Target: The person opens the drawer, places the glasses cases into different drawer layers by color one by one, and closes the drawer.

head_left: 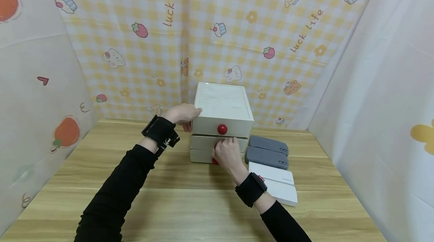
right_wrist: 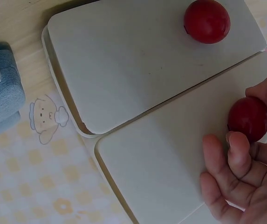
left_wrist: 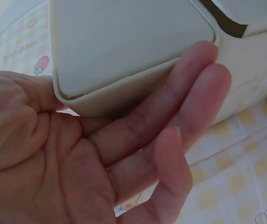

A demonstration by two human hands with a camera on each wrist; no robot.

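A small white drawer unit [head_left: 223, 100] with three stacked drawers and round red knobs stands against the back curtain. My left hand [head_left: 183, 114] holds its upper left edge, thumb at the top and fingers along the side wall [left_wrist: 124, 95]. In the right wrist view, my right hand [right_wrist: 245, 175] has thumb and fingertips around the red knob [right_wrist: 249, 119] of the middle drawer [right_wrist: 166, 154]. That drawer sits almost flush in the unit. Just below, the bottom drawer's red knob [head_left: 215, 161] shows partly behind the hand; the top drawer's knob [head_left: 222, 129] is in plain sight.
To the right of the unit lie two grey glasses cases [head_left: 268, 157] side by side. Two white flat boxes [head_left: 279, 193] are in front of them, near my right wrist. Printed curtains [head_left: 135, 65] enclose the wooden table [head_left: 169, 212] at the back and sides.
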